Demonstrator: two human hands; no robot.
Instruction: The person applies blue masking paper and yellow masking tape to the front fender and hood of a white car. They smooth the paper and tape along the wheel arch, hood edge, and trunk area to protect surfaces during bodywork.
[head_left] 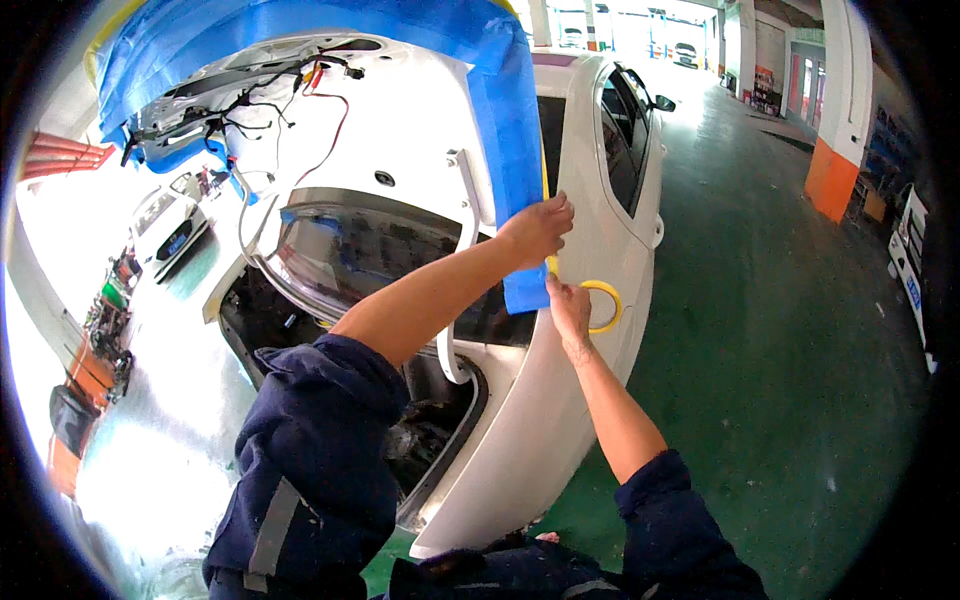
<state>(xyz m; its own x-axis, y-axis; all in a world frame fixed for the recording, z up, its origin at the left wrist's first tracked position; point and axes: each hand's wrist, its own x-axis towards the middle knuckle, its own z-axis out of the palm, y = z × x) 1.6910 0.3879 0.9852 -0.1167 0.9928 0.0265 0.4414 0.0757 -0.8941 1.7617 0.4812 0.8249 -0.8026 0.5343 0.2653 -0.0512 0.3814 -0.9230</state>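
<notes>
A raised white car trunk lid [415,120] is edged with a blue masking sheet [503,130], which hangs down in a strip on its right side. Yellow tape runs along that strip's right edge. My left hand [537,232] lies across the strip, its fingers curled at the taped edge; the thumb is hidden. Just below, my right hand [570,308] is closed on a yellow roll of masking tape [617,310], next to the strip's lower end.
The white car body [590,240] stands under and beside the lid, its trunk open below my left arm. Loose wiring [250,105] hangs from the lid. A white hinge arm [466,230] is near my left forearm. An orange-and-white pillar [835,170] stands right.
</notes>
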